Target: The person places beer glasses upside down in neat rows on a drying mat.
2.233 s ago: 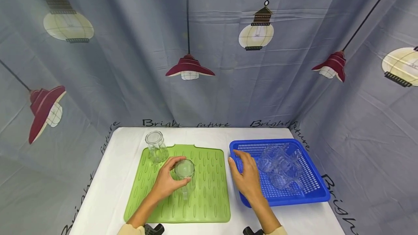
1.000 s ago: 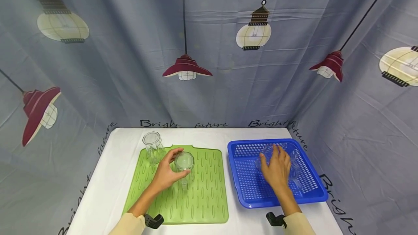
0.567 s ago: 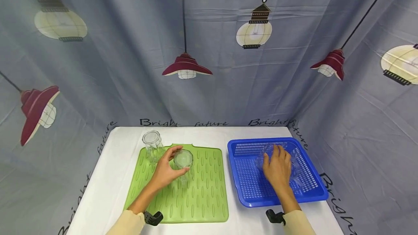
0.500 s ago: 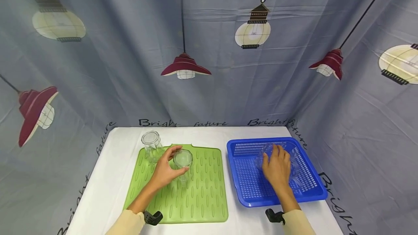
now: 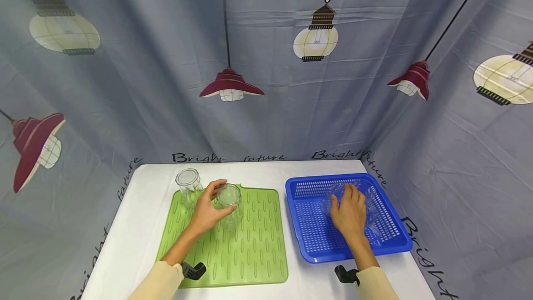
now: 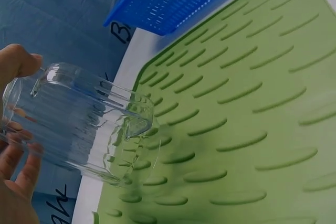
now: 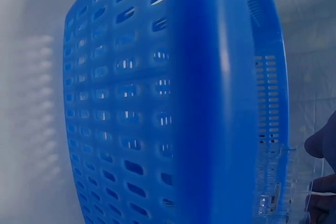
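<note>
My left hand (image 5: 207, 209) holds a clear glass mug (image 5: 229, 196) upside down, thumb and fingers round its base end. In the left wrist view the held mug (image 6: 79, 119) shows its handle, with its mouth close over the green mat (image 6: 241, 140). Another upturned glass mug (image 5: 188, 184) stands at the mat's back left corner. My right hand (image 5: 350, 214) reaches into the blue basket (image 5: 325, 258), its fingers curled on a glass mug (image 5: 331, 203) that it partly hides. Right-hand fingers (image 7: 323, 184) show beside clear glass at the right wrist view's edge.
More clear glassware (image 5: 376, 221) lies in the basket's right part. The ridged green mat lies left of the basket on a white tabletop (image 5: 141, 207). A grey curtain (image 5: 266, 119) printed with lamps hangs behind and at both sides.
My right hand has gone from the basket's left rim in over the glass mugs and now stays there. The left hand has shifted its mug slightly toward the back of the mat.
</note>
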### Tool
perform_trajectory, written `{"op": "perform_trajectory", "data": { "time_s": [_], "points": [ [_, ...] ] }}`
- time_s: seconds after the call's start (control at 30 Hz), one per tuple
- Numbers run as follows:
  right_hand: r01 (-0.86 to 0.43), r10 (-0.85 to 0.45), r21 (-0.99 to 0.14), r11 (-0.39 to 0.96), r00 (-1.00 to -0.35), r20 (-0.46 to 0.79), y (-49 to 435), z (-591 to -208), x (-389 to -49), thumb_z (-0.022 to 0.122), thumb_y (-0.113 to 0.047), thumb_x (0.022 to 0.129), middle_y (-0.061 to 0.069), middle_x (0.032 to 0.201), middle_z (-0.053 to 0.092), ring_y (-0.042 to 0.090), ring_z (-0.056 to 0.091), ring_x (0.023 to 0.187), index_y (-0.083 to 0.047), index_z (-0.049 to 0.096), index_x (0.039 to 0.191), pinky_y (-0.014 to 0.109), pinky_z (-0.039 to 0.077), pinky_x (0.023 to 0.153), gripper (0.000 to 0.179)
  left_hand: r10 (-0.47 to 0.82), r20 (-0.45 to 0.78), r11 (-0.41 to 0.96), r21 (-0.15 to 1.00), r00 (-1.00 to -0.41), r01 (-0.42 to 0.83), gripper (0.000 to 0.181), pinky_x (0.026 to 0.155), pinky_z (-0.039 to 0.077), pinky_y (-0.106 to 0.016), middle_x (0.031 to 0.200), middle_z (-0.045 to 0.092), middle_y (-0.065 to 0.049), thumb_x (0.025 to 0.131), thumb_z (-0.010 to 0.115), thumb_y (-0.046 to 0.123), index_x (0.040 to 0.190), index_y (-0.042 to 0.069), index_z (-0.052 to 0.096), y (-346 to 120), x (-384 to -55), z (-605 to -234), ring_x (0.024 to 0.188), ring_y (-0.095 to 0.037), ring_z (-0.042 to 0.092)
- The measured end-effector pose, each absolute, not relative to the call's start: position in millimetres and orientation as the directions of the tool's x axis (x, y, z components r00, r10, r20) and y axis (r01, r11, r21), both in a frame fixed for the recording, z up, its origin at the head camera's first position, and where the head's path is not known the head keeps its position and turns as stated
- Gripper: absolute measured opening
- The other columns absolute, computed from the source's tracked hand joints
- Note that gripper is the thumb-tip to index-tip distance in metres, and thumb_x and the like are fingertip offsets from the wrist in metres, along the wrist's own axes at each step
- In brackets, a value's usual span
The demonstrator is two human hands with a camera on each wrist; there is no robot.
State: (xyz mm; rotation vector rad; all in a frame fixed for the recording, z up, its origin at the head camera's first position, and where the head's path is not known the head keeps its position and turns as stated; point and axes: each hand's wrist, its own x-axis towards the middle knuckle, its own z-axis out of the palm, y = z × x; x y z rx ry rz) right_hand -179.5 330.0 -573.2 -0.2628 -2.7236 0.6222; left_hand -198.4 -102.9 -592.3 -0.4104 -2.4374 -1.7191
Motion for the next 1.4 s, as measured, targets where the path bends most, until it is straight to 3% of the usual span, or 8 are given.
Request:
{"op": "perform_trajectory", "data": {
  "time_s": [0.37,0.63,1.4],
  "points": [
    [0.095,0.26,-0.476,0.874,-0.92,0.294,329.5,-573.2,-178.2,0.062,-0.02,0.106,0.035,0.158,0.042,0.053,0.034,0.147,0.012,0.043,0.153,0.071,0.034,0.121,0.06,0.177,0.246,0.344,0.892,-0.953,0.294,0.078,0.125,0.046,-0.06,0.152,0.061,-0.011,0.085,0.093,0.017,0.152,0.014,0.053,-103.7,-215.9,-591.7,0.143,-0.037,0.058],
    [0.111,0.272,-0.482,0.869,-0.922,0.277,327.4,-572.4,-175.5,0.061,-0.021,0.106,0.034,0.158,0.042,0.053,0.034,0.147,0.011,0.042,0.153,0.069,0.033,0.123,0.06,0.177,0.257,0.355,0.884,-0.95,0.305,0.076,0.127,0.043,-0.06,0.155,0.059,-0.011,0.088,0.091,0.017,0.153,0.014,0.053,-105.0,-224.4,-593.9,0.148,-0.038,0.054],
    [0.086,0.243,-0.45,0.889,-0.921,0.304,326.4,-570.5,-166.2,0.062,-0.02,0.106,0.036,0.155,0.045,0.054,0.039,0.144,0.013,0.045,0.148,0.07,0.037,0.121,0.057,0.183,0.274,0.358,0.876,-0.944,0.323,0.074,0.126,0.044,-0.064,0.155,0.057,-0.018,0.089,0.089,0.012,0.153,0.011,0.053,-101.9,-238.6,-593.7,0.141,-0.046,0.058]
  ]
}}
